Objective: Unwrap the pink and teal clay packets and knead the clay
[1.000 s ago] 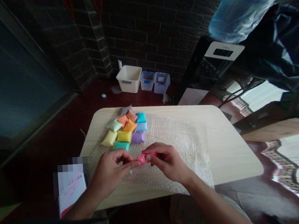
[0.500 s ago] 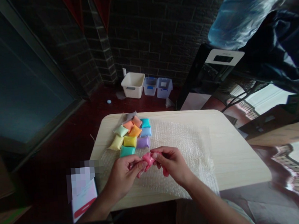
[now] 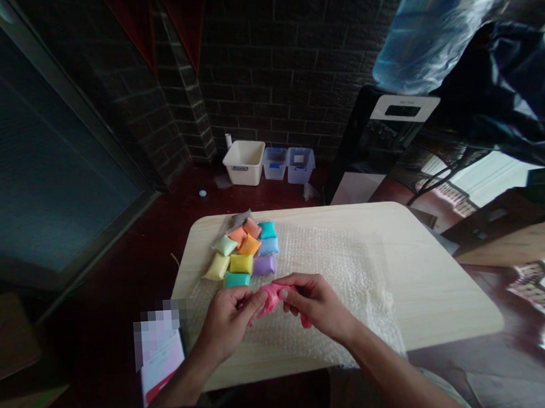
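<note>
In the head view, both hands meet above the near half of the pale wooden tabletop, a little left of its middle. The left hand has its grip pinched, thumb against fingers, on one side of a soft pink lump; the right hand grips the other side in the same way. More pink shows beneath the right fingers, though whether it belongs to the same piece cannot be told. The lump is held over a sheet of bubble wrap, which runs down to the near edge of the tabletop.

Just beyond the left hand, a cluster of coloured packets bounds the room on that side: the green packet lies closest, with the purple packet and the yellow packet behind it. The grey packet sits at the far edge. To the right of the right hand there is more room, with flat wrap first, then a broad strip of wood reaching the rounded right corners. Both forearms come in across the near edge. A lit screen, partly pixelated, stands beside the left edge, close to the left forearm.
</note>
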A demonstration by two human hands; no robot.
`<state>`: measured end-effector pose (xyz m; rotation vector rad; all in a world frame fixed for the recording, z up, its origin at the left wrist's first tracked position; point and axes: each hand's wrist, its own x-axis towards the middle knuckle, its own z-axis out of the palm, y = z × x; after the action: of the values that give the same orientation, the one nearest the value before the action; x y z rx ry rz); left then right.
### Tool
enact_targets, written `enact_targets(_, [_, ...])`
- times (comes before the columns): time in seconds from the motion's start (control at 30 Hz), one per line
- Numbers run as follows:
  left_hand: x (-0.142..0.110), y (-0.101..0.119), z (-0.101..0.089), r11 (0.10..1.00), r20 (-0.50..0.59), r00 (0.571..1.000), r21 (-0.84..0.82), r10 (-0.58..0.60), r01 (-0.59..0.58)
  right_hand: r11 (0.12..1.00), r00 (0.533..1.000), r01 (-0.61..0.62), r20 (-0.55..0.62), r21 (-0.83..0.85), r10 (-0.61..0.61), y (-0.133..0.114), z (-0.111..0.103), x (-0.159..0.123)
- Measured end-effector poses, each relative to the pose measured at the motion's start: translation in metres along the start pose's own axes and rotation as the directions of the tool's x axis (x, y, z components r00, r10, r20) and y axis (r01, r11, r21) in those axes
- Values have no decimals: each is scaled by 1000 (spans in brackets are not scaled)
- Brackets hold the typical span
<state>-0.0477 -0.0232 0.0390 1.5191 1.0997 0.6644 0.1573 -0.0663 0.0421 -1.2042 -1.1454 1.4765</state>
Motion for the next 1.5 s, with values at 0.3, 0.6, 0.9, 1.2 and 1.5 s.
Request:
enact_targets(0.3, [-5, -7, 0, 994, 76, 995, 85, 62, -68, 981, 983, 148, -92, -124, -160, 7, -1, 3])
enact_targets(0.6, [-1, -4, 0, 987, -37, 994, -126, -105, 100, 999, 1000, -14, 12, 32, 13, 2, -1, 0])
enact_targets(0.9, [-6, -3, 1, 982, 90, 982, 72, 168, -175, 998, 998, -45, -49, 38, 47, 5, -3, 1])
enact_targets(1.2, [-1, -3, 2, 984, -17, 998, -169, -65, 61, 998, 999, -31, 32, 56, 29, 2, 1, -1])
enact_targets(1.5, [-3, 1, 0, 990, 29, 998, -130, 50, -46, 989, 997, -66, -42, 133, 72, 4, 2, 2])
